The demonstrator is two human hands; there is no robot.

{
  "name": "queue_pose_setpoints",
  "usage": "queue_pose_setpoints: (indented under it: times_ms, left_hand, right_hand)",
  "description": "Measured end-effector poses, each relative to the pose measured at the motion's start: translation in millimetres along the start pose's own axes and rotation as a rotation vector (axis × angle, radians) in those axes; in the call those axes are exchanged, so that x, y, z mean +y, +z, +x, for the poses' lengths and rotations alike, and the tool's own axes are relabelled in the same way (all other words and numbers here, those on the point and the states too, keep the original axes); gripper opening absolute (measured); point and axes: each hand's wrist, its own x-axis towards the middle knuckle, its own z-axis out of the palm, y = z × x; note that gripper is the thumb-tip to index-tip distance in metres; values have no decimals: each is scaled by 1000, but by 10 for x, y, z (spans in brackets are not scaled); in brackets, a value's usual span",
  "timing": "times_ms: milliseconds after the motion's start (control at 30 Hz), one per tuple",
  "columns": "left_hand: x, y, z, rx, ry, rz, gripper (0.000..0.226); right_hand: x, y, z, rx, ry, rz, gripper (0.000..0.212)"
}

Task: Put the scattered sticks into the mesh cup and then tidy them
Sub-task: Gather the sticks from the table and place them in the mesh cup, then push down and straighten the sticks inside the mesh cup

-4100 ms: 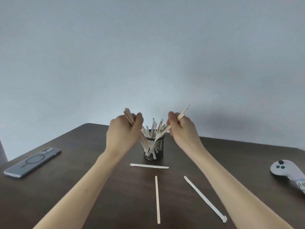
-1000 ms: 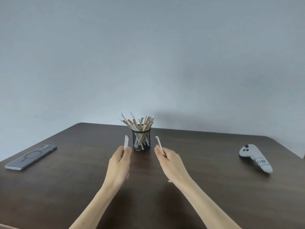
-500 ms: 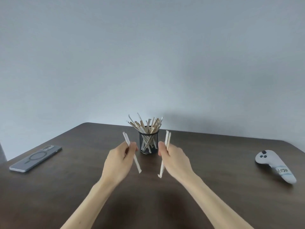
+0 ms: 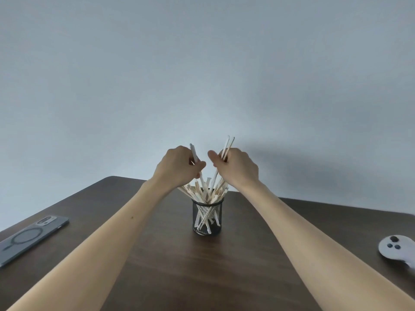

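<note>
A black mesh cup (image 4: 207,217) stands mid-table, crammed with several pale sticks (image 4: 203,194) that fan out over its rim. Directly above the cup, my left hand (image 4: 177,168) is shut on one white stick (image 4: 193,151) whose lower end points down among the others. My right hand (image 4: 235,167) is shut on two sticks (image 4: 227,145); their lower ends reach into the bundle in the cup. Both hands nearly touch each other over the rim. No loose sticks are visible on the table.
The dark wooden table (image 4: 202,272) carries a phone (image 4: 31,236) lying flat at the left edge and a white controller (image 4: 397,249) at the right edge. A plain grey wall stands behind the table's far edge.
Both hands have risen from in front of the cup to above its rim, carrying their sticks. The stick ends now dip into the cup's bundle.
</note>
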Motion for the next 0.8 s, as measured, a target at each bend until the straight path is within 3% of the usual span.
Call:
queue_pose_setpoints:
  times_ms: [233, 500, 633, 733, 800]
  left_hand:
    - [-49, 129, 122, 76, -44, 142, 23]
    - [-75, 245, 61, -37, 83, 434, 50]
    - [-32, 31, -113, 207, 72, 265, 43]
    - [-192, -26, -439, 431, -12, -33, 27]
    - [-397, 80, -689, 457, -124, -165, 22]
  right_hand:
    - [32, 123, 62, 19, -63, -134, 49]
    - [46, 153, 33, -130, -138, -337, 33]
    - [45, 64, -51, -78, -82, -157, 47]
    - [116, -16, -202, 53, -11, 49, 45]
    - [216, -24, -332, 118, 67, 146, 40]
